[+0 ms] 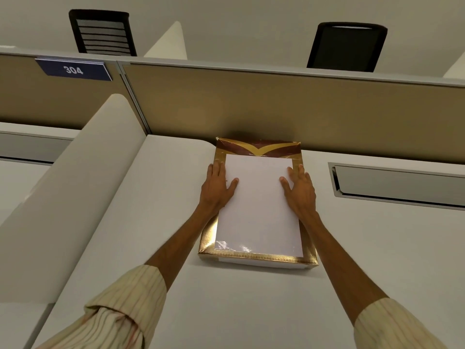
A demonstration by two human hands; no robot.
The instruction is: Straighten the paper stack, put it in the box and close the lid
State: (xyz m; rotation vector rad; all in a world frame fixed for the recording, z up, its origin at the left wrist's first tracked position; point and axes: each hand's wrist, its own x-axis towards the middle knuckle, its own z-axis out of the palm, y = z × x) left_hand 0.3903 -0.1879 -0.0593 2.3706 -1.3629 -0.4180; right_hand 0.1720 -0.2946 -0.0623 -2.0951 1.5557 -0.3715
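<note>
A gold box (pixel 256 256) lies on the white desk (pixel 226 298), pushed up against the partition. A white paper stack (pixel 259 205) lies flat inside it, with the gold rim showing all around. The brown and gold lid flap (pixel 259 147) stands open at the far end. My left hand (pixel 217 187) rests flat on the stack's left edge, thumb on the paper and fingers along the rim. My right hand (pixel 299 190) rests the same way on the right edge. Neither hand grips anything.
A tan partition panel (pixel 251 102) rises right behind the box. A curved white divider (pixel 75 172) bounds the desk on the left. A recessed cable slot (pixel 397 185) sits in the desk at the right. Two black chairs stand beyond the partition.
</note>
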